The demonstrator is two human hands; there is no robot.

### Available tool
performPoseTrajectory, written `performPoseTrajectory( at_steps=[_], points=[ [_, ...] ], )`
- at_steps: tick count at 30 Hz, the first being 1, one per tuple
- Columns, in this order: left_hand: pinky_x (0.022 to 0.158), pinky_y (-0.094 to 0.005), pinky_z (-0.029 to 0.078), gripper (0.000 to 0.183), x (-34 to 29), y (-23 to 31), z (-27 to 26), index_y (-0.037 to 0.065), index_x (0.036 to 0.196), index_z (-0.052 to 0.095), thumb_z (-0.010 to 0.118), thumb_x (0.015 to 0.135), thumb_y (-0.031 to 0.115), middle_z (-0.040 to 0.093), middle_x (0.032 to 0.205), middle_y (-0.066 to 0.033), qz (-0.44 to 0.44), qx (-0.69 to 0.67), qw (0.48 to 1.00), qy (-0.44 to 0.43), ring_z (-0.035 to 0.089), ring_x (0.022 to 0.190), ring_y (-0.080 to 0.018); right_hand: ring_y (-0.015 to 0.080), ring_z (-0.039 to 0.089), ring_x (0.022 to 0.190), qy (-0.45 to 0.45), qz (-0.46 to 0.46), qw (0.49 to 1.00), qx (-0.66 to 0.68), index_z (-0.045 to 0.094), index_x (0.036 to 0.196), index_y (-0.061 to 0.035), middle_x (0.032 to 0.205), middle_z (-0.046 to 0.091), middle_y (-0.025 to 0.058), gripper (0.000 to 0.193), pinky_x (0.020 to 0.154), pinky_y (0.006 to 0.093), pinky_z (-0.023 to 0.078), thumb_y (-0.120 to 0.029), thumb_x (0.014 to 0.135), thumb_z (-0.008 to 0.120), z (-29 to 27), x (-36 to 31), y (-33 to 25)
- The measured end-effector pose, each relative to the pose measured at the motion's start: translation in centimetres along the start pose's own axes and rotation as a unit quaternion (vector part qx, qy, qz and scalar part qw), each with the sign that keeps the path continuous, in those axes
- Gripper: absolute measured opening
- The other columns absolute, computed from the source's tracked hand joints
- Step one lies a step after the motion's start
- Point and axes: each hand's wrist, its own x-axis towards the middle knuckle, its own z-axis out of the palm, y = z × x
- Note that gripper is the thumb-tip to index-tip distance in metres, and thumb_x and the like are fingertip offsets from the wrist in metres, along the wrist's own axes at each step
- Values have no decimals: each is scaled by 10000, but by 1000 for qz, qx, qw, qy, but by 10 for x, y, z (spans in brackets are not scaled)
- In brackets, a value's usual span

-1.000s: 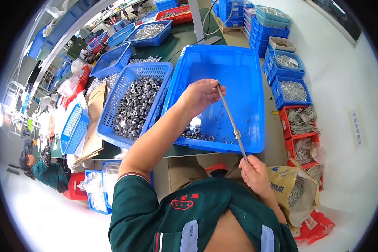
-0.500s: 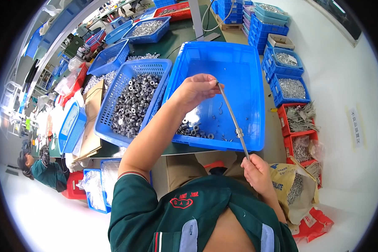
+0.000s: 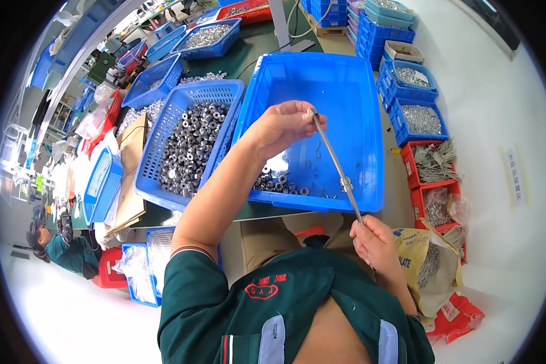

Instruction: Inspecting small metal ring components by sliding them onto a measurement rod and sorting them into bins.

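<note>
A thin metal rod (image 3: 329, 147) slants over the large blue bin (image 3: 377, 139). My right hand (image 3: 376, 242) is closed round its lower end. At the upper end, my left hand (image 3: 290, 126) pinches a small silvery metal piece (image 3: 311, 113); whether it sits on the rod's tip or beside it, I cannot tell. Partway down the rod sits a silvery collar-like fitting (image 3: 346, 184). Under my left forearm, dark ring-shaped metal parts (image 3: 279, 185) lie in the near left of the bin, partly hidden.
Left of the bin, a blue perforated basket (image 3: 239, 91) holds many dark metal rings (image 3: 191, 145). Cardboard sheets (image 3: 132, 170) lie farther left. Stacked blue crates (image 3: 420, 100) and red crates (image 3: 411, 164) line the right side. Another person (image 3: 73, 252) sits at the far left.
The silvery piece at my left fingertips shows more plainly, where a dark tip showed before. My right fingers have shifted slightly on the rod. The whole view has moved a little.
</note>
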Motion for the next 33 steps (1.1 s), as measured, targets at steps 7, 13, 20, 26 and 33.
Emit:
performPoseTrajectory(
  at_steps=[7,13,20,26,33],
  points=[
    [872,-346,459,190,-3,3,12,5,976,567,637,840,118,613,1025,-198,-2,-51,999,0,597,1005,-308,12,356,502,48,-61,993,-91,550,830,-16,580,423,-49,169,447,189,285,-139,932,496,11,7,10],
    [888,-380,454,263,-1,-5,9,-3,1015,545,645,842,167,611,1039,-200,-10,11,999,-51,594,1017,-318,25,342,457,26,-30,998,-53,530,848,-23,544,395,-39,193,427,189,272,-179,948,475,12,10,5],
    [944,-432,437,213,-3,-20,27,34,1038,590,632,835,83,626,1079,-193,-81,-19,984,-160,596,1040,-340,41,273,383,-45,-57,983,166,507,863,-35,485,341,-35,225,378,201,215,-216,973,429,14,21,-1],
    [961,-430,425,225,-6,-21,23,30,1053,599,613,828,29,616,1105,-200,-98,-37,976,-189,586,1062,-342,39,267,381,-43,-58,987,141,503,863,-39,484,338,-35,225,376,203,214,-222,973,431,18,23,0],
    [958,-383,430,325,-9,-18,27,3,1163,535,587,843,38,584,1167,-198,-100,19,975,-199,580,1075,-307,35,271,377,-36,-48,987,149,499,851,-33,481,335,-37,230,365,194,207,-221,968,436,15,24,-2]
  ],
)
